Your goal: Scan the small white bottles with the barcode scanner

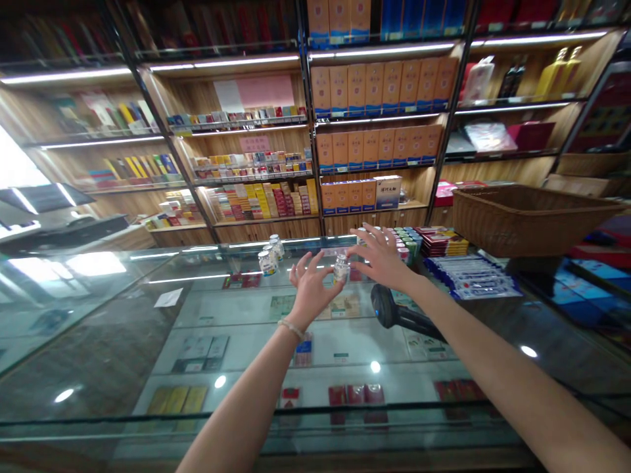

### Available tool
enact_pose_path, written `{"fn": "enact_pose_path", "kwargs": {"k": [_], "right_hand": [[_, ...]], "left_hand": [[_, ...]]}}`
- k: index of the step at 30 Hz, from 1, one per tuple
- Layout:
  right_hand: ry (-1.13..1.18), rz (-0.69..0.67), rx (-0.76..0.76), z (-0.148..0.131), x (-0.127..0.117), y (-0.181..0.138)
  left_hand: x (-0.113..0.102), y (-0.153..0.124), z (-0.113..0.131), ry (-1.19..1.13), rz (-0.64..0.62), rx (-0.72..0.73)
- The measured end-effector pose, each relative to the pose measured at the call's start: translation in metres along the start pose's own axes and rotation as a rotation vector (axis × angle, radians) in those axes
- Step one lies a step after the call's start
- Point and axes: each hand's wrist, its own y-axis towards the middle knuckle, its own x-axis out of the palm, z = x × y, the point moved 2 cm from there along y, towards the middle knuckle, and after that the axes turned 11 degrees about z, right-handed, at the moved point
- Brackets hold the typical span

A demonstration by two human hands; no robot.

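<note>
Over the glass counter, my left hand (pixel 311 289) pinches a small clear bottle with a pale printed label (pixel 340 270) between thumb and fingers. My right hand (pixel 380 259) hovers just to the right of the bottle, its fingers spread and apart; whether a fingertip touches the bottle I cannot tell. To the left on the counter stands a small group of similar little bottles (pixel 269 261). Partly hidden behind my right hand are rows of small round containers (pixel 407 240). A black handheld device, probably a scanner, (pixel 383 306) lies below my right forearm.
The glass display counter (pixel 246 361) has boxed packs beneath its top. Blue-and-white packets (pixel 470 277), flat red-yellow packs (pixel 444 241) and a brown woven basket (pixel 532 223) are on the right. A white paper (pixel 168 297) lies left. Stocked shelves (pixel 256 177) line the back wall.
</note>
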Motion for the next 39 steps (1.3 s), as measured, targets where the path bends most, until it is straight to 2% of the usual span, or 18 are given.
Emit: {"fn": "enact_pose_path", "kwargs": {"k": [6,11,15,18,22,29,34,39], "right_hand": [[-0.010,0.058,-0.019,0.007,0.003,-0.015],[-0.090,0.051,-0.143,0.003,0.005,-0.029],[-0.112,0.054,-0.171,0.001,0.006,-0.034],[-0.112,0.065,-0.156,0.002,0.004,-0.032],[-0.050,0.082,-0.076,0.005,0.000,-0.029],[0.176,0.121,0.229,0.015,0.004,-0.027],[0.217,0.089,0.285,0.015,0.010,-0.028],[0.163,0.066,0.279,0.019,0.014,-0.031]], "left_hand": [[0.002,-0.005,0.003,-0.002,-0.008,0.122],[-0.003,-0.007,0.005,0.047,-0.022,0.265],[-0.003,-0.007,0.007,0.102,-0.065,0.285],[-0.004,-0.006,0.006,0.114,-0.047,0.284],[-0.008,-0.005,0.001,0.101,0.025,0.291],[-0.011,-0.005,-0.002,0.091,0.130,0.208],[-0.011,-0.006,0.001,0.073,0.153,0.163],[-0.011,-0.006,0.000,0.055,0.212,0.201]]}}
